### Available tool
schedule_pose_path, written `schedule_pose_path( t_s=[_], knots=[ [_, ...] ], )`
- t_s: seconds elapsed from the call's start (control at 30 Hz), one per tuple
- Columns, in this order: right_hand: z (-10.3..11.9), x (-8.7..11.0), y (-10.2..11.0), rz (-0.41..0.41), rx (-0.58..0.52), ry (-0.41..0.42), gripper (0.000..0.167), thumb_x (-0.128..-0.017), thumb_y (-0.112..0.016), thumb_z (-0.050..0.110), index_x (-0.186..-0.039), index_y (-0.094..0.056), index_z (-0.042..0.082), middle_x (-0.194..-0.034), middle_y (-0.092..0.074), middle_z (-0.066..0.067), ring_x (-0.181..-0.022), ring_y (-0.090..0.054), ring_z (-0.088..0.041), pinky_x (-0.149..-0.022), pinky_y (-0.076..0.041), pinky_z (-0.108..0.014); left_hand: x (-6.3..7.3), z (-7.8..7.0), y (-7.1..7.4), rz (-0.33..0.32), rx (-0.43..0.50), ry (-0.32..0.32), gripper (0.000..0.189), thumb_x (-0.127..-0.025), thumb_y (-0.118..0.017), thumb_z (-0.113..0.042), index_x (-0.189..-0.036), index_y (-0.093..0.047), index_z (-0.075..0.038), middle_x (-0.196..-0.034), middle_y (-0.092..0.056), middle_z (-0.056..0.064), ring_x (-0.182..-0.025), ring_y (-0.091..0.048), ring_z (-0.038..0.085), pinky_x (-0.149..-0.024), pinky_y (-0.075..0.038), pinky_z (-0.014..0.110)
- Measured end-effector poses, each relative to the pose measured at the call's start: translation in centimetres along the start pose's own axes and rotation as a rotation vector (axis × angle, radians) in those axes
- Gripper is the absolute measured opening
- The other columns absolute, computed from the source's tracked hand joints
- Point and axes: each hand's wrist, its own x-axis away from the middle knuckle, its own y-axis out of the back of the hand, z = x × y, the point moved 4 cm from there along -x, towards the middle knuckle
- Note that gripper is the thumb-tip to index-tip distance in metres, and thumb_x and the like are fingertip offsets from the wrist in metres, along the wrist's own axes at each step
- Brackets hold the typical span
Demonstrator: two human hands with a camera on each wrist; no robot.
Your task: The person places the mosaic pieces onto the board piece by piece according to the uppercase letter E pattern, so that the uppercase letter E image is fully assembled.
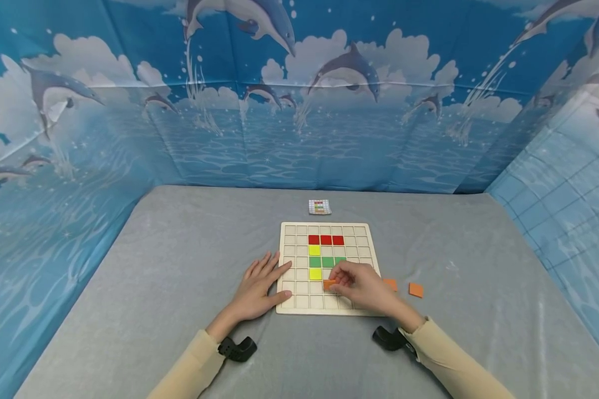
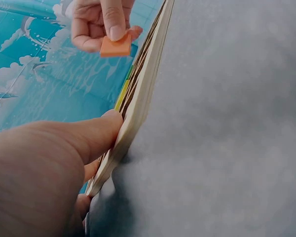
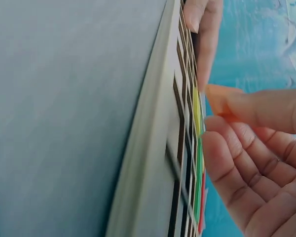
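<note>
A wooden grid board (image 1: 299,303) lies on the grey cloth, with red tiles (image 1: 326,240), green tiles (image 1: 328,262) and yellow tiles (image 1: 315,274) set in its cells. My right hand (image 1: 361,285) pinches an orange square tile (image 1: 329,284) between thumb and fingers over the board's lower middle. In the left wrist view that orange tile (image 2: 115,48) is held above the board's surface. My left hand (image 1: 259,288) lies with its fingers spread at the board's left edge, thumb and fingertips resting on the rim.
Two more orange tiles, a near one (image 1: 390,284) and a farther one (image 1: 416,290), lie right of the board; my right hand partly hides the near one. Behind the board is a small card (image 1: 320,207) with a coloured grid pattern. A dolphin-print curtain (image 1: 299,138) encloses the table.
</note>
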Motion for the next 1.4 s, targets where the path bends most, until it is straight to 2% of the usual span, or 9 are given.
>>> schedule_pose_path(
  t_s=[0.23, 0.47, 0.73, 1.07, 1.2, 1.4],
  knots=[
    [1.3, -1.5, -1.7, 0.040, 0.051, 0.039, 0.015, -0.081, -0.077, 0.009, -0.084, -0.064, 0.017, -0.074, -0.058, 0.012, -0.065, -0.053, -0.005, -0.059, -0.047, -0.024, -0.1, 0.1, 0.0, -0.002, -0.005, 0.008, 0.065, -0.093, -0.054, -0.047, -0.148, -0.037, -0.017, -0.156, -0.015, 0.011, -0.143, -0.006, 0.027, -0.110, -0.004, 0.050],
    [1.3, -1.9, -2.1, 0.014, 0.138, 0.015, 0.017, -0.081, -0.077, 0.015, -0.079, -0.062, 0.021, -0.069, -0.055, 0.015, -0.061, -0.050, -0.004, -0.057, -0.044, -0.024, -0.1, 0.2, 0.0, -0.002, -0.007, 0.006, 0.065, -0.093, -0.054, -0.047, -0.148, -0.036, -0.018, -0.156, -0.015, 0.011, -0.143, -0.005, 0.028, -0.110, -0.004, 0.050],
    [1.0, -1.6, -1.9, -0.021, 0.196, 0.021, 0.009, -0.080, -0.078, 0.017, -0.086, -0.072, 0.018, -0.080, -0.058, 0.013, -0.072, -0.050, -0.007, -0.065, -0.044, -0.026, -0.1, 0.2, 0.0, 0.008, -0.006, 0.006, 0.064, -0.094, -0.054, -0.046, -0.148, -0.036, -0.017, -0.156, -0.015, 0.010, -0.143, -0.005, 0.027, -0.110, -0.003, 0.050],
    [0.8, -1.4, -1.9, -0.017, 0.215, 0.016, 0.004, -0.081, -0.077, 0.016, -0.083, -0.075, 0.018, -0.078, -0.059, 0.013, -0.072, -0.049, -0.006, -0.063, -0.043, -0.025, -0.2, 0.3, -0.1, 0.011, -0.015, 0.009, 0.065, -0.094, -0.053, -0.047, -0.149, -0.036, -0.018, -0.156, -0.015, 0.010, -0.143, -0.005, 0.027, -0.110, -0.003, 0.049],
    [0.7, -1.2, -1.8, -0.010, 0.219, 0.021, 0.006, -0.081, -0.076, 0.015, -0.087, -0.076, 0.016, -0.079, -0.060, 0.013, -0.074, -0.050, -0.007, -0.065, -0.044, -0.026, -0.2, 0.2, -0.1, 0.006, -0.014, 0.011, 0.065, -0.093, -0.054, -0.048, -0.148, -0.036, -0.018, -0.156, -0.015, 0.010, -0.143, -0.005, 0.027, -0.110, -0.004, 0.050],
    [0.7, -0.4, -1.6, 0.008, 0.229, 0.018, 0.017, -0.079, -0.078, 0.016, -0.096, -0.076, 0.014, -0.073, -0.051, 0.014, -0.070, -0.046, -0.009, -0.059, -0.040, -0.024, -0.1, 0.2, -0.1, 0.005, -0.010, 0.013, 0.065, -0.093, -0.054, -0.047, -0.148, -0.036, -0.018, -0.156, -0.015, 0.010, -0.143, -0.005, 0.027, -0.110, -0.003, 0.050]
  ],
)
